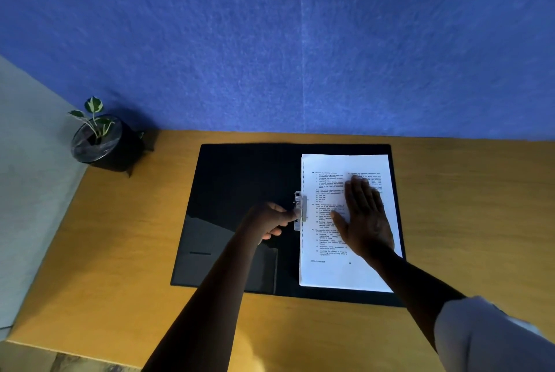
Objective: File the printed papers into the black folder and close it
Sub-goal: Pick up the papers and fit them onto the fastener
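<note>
Now at the fastening step: the flat black folder (240,191) lies opened out on the orange-brown wooden tabletop (120,251), its left cover bare and its right half carrying the stack of white printed papers (327,275). The stack sits square inside the right half, its left edge against the small silver metal clip mechanism (300,209) at the spine.

The right hand (365,218) lies flat on the papers, fingers straight and together, thumb spread toward the spine, pressing the sheets in place. The left hand (271,218) has its fingers curled, with thumb and fingertips pinched on the lower part of the clip; whether the clip is raised or already pressed down cannot be told at this scale.

Judged from this layout, the papers are placed but not yet confirmed as secured, and the cover is not yet closed. The next move calls for seating the clip fully over the left margin while the flat hand prevents the sheets from skewing, then clearing both hands and swinging the left cover over the stack.

A small green-and-white leafed plant in a black pot (102,143) stands at the far left corner, against a blue felt-like wall panel (300,41).
</note>
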`<control>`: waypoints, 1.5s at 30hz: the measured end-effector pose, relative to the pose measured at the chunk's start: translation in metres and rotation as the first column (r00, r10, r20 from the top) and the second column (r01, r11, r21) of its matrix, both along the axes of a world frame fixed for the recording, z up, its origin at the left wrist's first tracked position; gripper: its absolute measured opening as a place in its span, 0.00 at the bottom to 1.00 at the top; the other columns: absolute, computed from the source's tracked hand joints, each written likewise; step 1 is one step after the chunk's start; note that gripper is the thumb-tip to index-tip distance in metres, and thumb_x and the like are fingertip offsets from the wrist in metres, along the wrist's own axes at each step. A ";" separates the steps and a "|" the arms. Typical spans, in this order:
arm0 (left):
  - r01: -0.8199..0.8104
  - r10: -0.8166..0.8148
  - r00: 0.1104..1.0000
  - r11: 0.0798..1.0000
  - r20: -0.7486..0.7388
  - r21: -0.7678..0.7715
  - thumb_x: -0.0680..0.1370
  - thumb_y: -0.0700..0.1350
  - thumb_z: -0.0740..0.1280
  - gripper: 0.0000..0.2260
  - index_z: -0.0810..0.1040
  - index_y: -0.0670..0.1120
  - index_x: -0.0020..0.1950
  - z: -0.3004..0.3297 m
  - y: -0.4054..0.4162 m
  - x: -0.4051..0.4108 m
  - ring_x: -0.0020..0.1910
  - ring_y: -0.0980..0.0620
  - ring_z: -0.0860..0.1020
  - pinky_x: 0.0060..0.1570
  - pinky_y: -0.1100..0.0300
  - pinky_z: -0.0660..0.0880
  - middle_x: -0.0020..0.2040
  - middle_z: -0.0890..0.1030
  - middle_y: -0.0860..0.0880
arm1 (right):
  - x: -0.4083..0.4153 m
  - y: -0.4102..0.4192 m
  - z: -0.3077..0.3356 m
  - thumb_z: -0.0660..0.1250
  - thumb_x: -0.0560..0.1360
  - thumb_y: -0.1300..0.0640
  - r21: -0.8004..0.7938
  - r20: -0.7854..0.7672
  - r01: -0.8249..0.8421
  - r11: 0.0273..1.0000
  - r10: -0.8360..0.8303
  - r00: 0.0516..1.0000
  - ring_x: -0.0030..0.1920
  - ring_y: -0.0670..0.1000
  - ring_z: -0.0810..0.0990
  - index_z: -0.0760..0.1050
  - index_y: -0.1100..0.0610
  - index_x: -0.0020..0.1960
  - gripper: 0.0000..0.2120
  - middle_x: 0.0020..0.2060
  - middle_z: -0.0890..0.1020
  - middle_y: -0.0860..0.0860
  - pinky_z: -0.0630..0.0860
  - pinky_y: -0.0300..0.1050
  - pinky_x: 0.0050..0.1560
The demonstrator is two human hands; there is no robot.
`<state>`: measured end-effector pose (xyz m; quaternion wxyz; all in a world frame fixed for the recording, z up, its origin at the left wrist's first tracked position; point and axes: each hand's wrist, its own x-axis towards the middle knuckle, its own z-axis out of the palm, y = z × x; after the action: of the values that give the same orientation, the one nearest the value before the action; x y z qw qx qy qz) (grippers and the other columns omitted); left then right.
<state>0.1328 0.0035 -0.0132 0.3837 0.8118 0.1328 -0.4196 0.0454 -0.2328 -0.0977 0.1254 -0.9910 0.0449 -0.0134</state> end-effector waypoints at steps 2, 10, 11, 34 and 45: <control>0.080 -0.082 0.997 0.993 0.010 0.090 0.66 0.67 0.75 0.24 0.79 0.50 0.49 -0.006 0.002 -0.001 0.37 0.55 0.79 0.38 0.60 0.73 0.43 0.83 0.52 | 0.000 0.000 0.000 0.48 0.81 0.36 0.000 -0.003 0.003 1.000 -0.003 1.000 0.82 0.56 0.47 0.48 0.60 0.81 0.38 0.82 0.51 0.58 0.51 0.55 0.81; 0.288 -0.396 0.910 0.817 0.122 0.499 0.56 0.80 0.67 0.32 0.73 0.52 0.35 -0.014 0.000 -0.007 0.48 0.48 0.81 0.44 0.55 0.72 0.42 0.82 0.51 | 0.001 0.001 0.000 0.50 0.81 0.36 0.005 -0.001 0.006 1.000 -0.006 1.000 0.82 0.56 0.46 0.48 0.61 0.81 0.39 0.81 0.51 0.59 0.51 0.56 0.81; 0.278 -0.404 0.904 0.806 0.141 0.523 0.56 0.80 0.67 0.32 0.73 0.51 0.35 -0.015 -0.001 -0.008 0.47 0.48 0.81 0.43 0.56 0.71 0.41 0.81 0.51 | 0.001 0.001 -0.001 0.50 0.81 0.36 0.007 0.000 0.006 1.000 -0.006 1.000 0.82 0.57 0.46 0.48 0.61 0.81 0.39 0.81 0.51 0.59 0.51 0.56 0.81; 0.230 -0.420 0.878 0.793 0.232 0.564 0.59 0.76 0.71 0.30 0.75 0.49 0.37 -0.018 -0.008 -0.015 0.41 0.48 0.80 0.38 0.57 0.73 0.38 0.80 0.51 | 0.000 0.001 -0.001 0.51 0.81 0.35 0.011 0.027 0.001 1.000 -0.001 1.000 0.82 0.56 0.47 0.49 0.61 0.81 0.39 0.82 0.51 0.58 0.50 0.55 0.81; 0.243 -0.399 0.890 0.824 0.220 0.512 0.59 0.74 0.72 0.30 0.79 0.49 0.40 -0.020 -0.004 -0.012 0.43 0.48 0.81 0.41 0.56 0.77 0.41 0.82 0.49 | 0.001 0.001 0.000 0.51 0.81 0.36 0.016 0.043 0.007 1.000 -0.008 0.999 0.82 0.57 0.49 0.52 0.62 0.81 0.39 0.81 0.53 0.59 0.51 0.56 0.81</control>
<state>0.1212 -0.0010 -0.0331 0.1137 0.9476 0.0266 -0.2974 0.0466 -0.2314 -0.0978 0.1339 -0.9893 0.0461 -0.0347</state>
